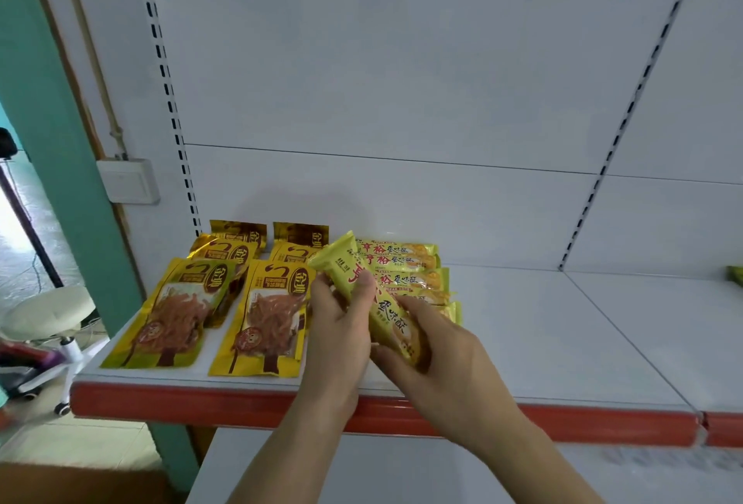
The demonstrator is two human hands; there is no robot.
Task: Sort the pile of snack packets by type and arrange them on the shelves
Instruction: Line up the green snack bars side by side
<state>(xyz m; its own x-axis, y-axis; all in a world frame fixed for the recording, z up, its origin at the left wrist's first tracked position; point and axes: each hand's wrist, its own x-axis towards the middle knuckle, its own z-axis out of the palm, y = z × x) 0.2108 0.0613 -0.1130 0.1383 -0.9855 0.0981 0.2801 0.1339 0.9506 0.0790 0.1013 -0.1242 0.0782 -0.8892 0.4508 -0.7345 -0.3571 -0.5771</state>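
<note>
Six gold jerky packets in rows, yellow biscuit bars stacked; left hand and right hand both grip next bar; pile unseen.

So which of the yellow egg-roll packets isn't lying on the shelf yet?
The yellow packet gripped by both hands, tilted diagonally above the stacked row.
</note>
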